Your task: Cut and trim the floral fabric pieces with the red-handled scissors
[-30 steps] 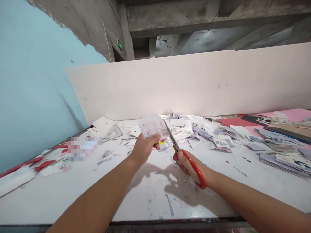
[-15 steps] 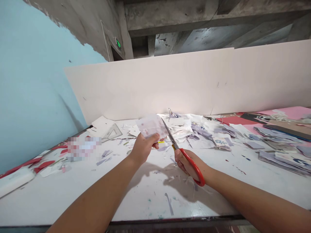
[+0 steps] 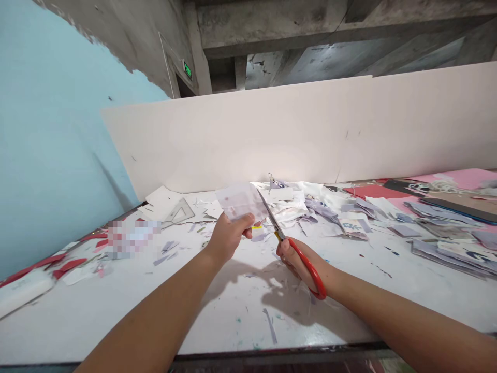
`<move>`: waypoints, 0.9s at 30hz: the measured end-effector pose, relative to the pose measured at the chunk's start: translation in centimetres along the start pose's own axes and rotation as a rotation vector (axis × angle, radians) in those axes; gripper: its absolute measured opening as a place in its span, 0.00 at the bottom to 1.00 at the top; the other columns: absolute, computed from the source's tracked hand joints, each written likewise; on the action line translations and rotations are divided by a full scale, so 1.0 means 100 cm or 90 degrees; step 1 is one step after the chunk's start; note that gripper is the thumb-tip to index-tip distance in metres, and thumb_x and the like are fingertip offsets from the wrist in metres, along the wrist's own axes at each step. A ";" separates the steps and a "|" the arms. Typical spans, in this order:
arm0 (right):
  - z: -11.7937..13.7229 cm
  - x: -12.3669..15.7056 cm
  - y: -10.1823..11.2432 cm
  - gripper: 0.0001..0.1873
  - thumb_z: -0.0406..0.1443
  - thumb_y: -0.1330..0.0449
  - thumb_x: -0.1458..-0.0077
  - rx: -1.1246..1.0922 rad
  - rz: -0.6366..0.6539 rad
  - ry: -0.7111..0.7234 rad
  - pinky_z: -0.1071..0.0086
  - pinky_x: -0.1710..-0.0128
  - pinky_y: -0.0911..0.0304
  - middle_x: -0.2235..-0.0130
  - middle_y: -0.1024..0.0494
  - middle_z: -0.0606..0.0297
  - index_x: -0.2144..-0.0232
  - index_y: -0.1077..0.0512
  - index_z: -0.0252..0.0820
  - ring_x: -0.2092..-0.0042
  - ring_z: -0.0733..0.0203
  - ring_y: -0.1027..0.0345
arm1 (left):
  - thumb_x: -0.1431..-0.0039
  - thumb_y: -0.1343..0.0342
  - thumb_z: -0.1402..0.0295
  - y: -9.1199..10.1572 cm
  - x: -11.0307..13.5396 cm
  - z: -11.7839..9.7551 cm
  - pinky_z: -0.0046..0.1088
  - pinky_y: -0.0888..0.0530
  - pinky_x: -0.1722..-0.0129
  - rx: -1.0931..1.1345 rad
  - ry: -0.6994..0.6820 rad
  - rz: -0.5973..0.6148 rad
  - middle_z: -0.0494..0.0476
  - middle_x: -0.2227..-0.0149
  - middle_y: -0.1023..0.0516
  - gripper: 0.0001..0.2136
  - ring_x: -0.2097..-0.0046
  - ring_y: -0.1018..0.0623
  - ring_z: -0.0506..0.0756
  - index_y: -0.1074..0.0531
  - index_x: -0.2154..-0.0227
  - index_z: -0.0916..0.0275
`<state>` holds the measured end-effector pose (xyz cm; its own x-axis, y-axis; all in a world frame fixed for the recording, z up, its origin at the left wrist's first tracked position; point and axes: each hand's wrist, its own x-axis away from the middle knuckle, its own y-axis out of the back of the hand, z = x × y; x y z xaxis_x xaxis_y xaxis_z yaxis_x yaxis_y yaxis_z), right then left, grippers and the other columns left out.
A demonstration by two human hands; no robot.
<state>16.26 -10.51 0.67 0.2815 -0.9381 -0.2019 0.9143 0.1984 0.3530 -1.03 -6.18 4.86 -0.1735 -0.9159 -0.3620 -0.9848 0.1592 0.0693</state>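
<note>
My left hand (image 3: 229,235) pinches a small pale sheet of paper (image 3: 240,201) and holds it up above the white table (image 3: 217,305). In my right hand (image 3: 297,259) are red-handled scissors (image 3: 298,254); their blades (image 3: 268,215) point up and left and meet the right edge of the sheet. Both forearms reach in from the bottom of the view. The hands throw a shadow on the table just under them.
Paper scraps (image 3: 310,207) litter the far side of the table. Stacks of grey printed sheets (image 3: 446,243) and pink and red card (image 3: 462,178) lie at the right. A clear set square (image 3: 180,211) and red offcuts (image 3: 70,264) lie at the left. A white board (image 3: 295,134) stands behind.
Nothing has clearly moved; both hands stay in the same hold on the sheet and scissors, and the view has shifted slightly.
</note>
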 end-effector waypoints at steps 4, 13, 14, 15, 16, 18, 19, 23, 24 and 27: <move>-0.001 0.001 0.001 0.28 0.59 0.61 0.49 0.015 0.013 0.010 0.73 0.81 0.52 0.78 0.46 0.71 0.74 0.40 0.42 0.78 0.69 0.54 | 0.53 0.46 0.66 -0.001 0.002 -0.002 0.25 0.34 0.70 -0.002 -0.003 0.026 0.47 0.87 0.39 0.11 0.75 0.30 0.50 0.34 0.86 0.62; 0.001 -0.005 0.000 0.29 0.62 0.58 0.54 -0.049 0.000 -0.037 0.74 0.83 0.57 0.81 0.49 0.74 0.79 0.44 0.42 0.80 0.70 0.58 | 0.52 0.45 0.66 -0.001 0.001 0.002 0.24 0.34 0.71 0.008 -0.003 0.026 0.47 0.87 0.40 0.11 0.74 0.31 0.49 0.35 0.86 0.62; 0.002 -0.005 -0.001 0.29 0.62 0.58 0.55 -0.055 0.001 -0.037 0.74 0.84 0.58 0.82 0.50 0.75 0.80 0.46 0.43 0.80 0.70 0.59 | 0.52 0.45 0.66 -0.001 0.001 0.002 0.24 0.34 0.71 0.017 -0.003 0.028 0.47 0.87 0.41 0.11 0.75 0.32 0.49 0.35 0.87 0.62; 0.002 -0.005 -0.001 0.29 0.62 0.57 0.55 -0.058 -0.002 -0.039 0.74 0.84 0.58 0.82 0.50 0.75 0.81 0.48 0.43 0.81 0.71 0.60 | 0.52 0.45 0.67 -0.001 0.001 0.002 0.24 0.34 0.71 0.026 -0.002 0.029 0.46 0.87 0.40 0.12 0.76 0.33 0.48 0.35 0.87 0.62; 0.003 -0.005 -0.001 0.29 0.63 0.57 0.56 -0.059 -0.005 -0.044 0.74 0.84 0.58 0.83 0.50 0.75 0.82 0.49 0.43 0.81 0.71 0.60 | 0.53 0.45 0.67 -0.001 0.001 0.002 0.24 0.34 0.71 0.035 -0.001 0.029 0.46 0.87 0.40 0.12 0.77 0.34 0.48 0.35 0.87 0.62; 0.004 -0.005 -0.002 0.29 0.63 0.57 0.56 -0.059 -0.003 -0.064 0.73 0.84 0.57 0.84 0.50 0.75 0.83 0.49 0.43 0.81 0.71 0.59 | 0.53 0.45 0.67 -0.001 0.001 0.002 0.24 0.34 0.72 0.049 0.003 0.028 0.47 0.86 0.39 0.12 0.78 0.34 0.48 0.35 0.87 0.62; 0.004 -0.005 -0.002 0.29 0.63 0.57 0.56 -0.062 0.001 -0.075 0.73 0.84 0.56 0.84 0.50 0.75 0.83 0.49 0.44 0.82 0.71 0.58 | 0.53 0.45 0.68 -0.001 0.001 0.002 0.24 0.34 0.73 0.052 0.005 0.027 0.47 0.86 0.39 0.12 0.78 0.34 0.48 0.35 0.87 0.62; 0.001 -0.004 -0.002 0.28 0.62 0.56 0.55 -0.080 0.009 -0.064 0.74 0.84 0.56 0.83 0.50 0.75 0.81 0.49 0.43 0.81 0.71 0.58 | 0.52 0.45 0.67 -0.001 0.000 0.001 0.24 0.34 0.73 0.043 0.014 0.022 0.46 0.86 0.38 0.10 0.78 0.34 0.47 0.34 0.85 0.62; 0.000 -0.004 -0.002 0.28 0.61 0.56 0.54 -0.071 0.007 -0.049 0.74 0.84 0.56 0.82 0.50 0.75 0.80 0.48 0.43 0.81 0.71 0.58 | 0.52 0.45 0.67 -0.002 0.000 0.001 0.24 0.34 0.73 0.033 0.015 0.021 0.45 0.86 0.38 0.09 0.78 0.34 0.47 0.33 0.84 0.63; -0.001 -0.002 -0.001 0.28 0.59 0.59 0.50 -0.024 0.007 -0.006 0.74 0.82 0.54 0.80 0.47 0.73 0.77 0.43 0.42 0.80 0.70 0.55 | 0.52 0.45 0.66 -0.002 0.001 0.002 0.23 0.35 0.75 -0.001 0.006 0.032 0.46 0.83 0.33 0.07 0.78 0.32 0.47 0.32 0.80 0.63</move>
<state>16.18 -10.28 0.57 0.2891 -0.9382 -0.1900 0.9214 0.2189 0.3211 -0.81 -6.20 4.63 -0.2221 -0.9105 -0.3487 -0.9750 0.2039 0.0885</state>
